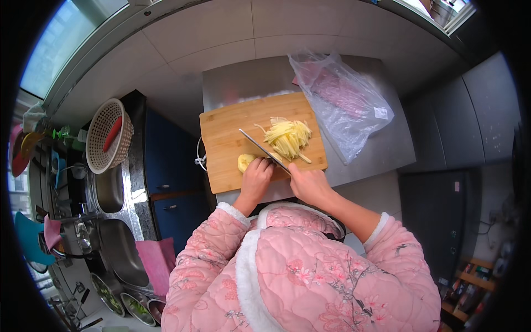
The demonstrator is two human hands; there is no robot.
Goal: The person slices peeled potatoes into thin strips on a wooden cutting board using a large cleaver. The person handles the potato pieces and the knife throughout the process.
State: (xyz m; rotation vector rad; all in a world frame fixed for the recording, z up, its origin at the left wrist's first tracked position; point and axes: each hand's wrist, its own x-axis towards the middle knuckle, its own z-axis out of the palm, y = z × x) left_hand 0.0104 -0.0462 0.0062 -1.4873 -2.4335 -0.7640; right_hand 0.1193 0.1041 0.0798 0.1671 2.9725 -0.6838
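My right hand (309, 182) grips the handle of a kitchen knife (260, 147), whose blade slants away to the left over a wooden cutting board (226, 124). My left hand (258, 176) rests on the board with fingers bent close to the blade's left side; whatever lies beneath them is hidden. Touching or just left of those fingers sits a peeled pale-yellow vegetable piece (244, 162), possibly potato. To the right of the blade is a heap of thin yellow shreds (288, 139). A few strips lie by the blade's edge.
A clear plastic bag (348, 103) with something pink inside lies against the board's right side on the steel table (373, 159). Leftward are a colander (96, 143) holding a red item (113, 133), a double sink (120, 249), a pink cloth (157, 263) and metal bowls of greens (139, 309).
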